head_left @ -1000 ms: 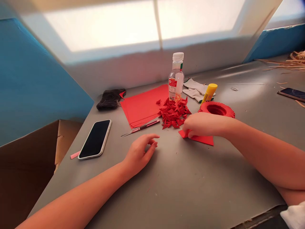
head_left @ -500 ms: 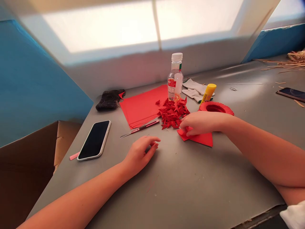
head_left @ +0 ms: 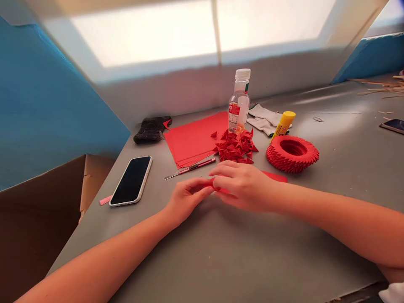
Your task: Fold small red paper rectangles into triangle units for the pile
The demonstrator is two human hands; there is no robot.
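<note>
My left hand (head_left: 186,198) and my right hand (head_left: 243,185) meet at the middle of the grey table, both pinching a small red paper piece (head_left: 217,189) between the fingertips. Most of that piece is hidden by my right hand. A flat red paper sheet (head_left: 274,176) lies just behind my right wrist. Beyond my hands sit a pile of folded red paper triangles (head_left: 235,147) and a red ring built of folded pieces (head_left: 292,153).
A stack of red sheets (head_left: 192,139), a craft knife (head_left: 189,169), a phone (head_left: 131,181), a plastic bottle (head_left: 239,103), a yellow glue stick (head_left: 283,123), white gloves (head_left: 263,118) and a dark cloth (head_left: 151,129) lie around. A cardboard box (head_left: 41,214) stands at left. Another phone (head_left: 393,125) lies far right.
My right hand has moved left from the red sheet, carrying a small red piece toward my left hand. My left hand has risen to meet it. The view shifted slightly.
</note>
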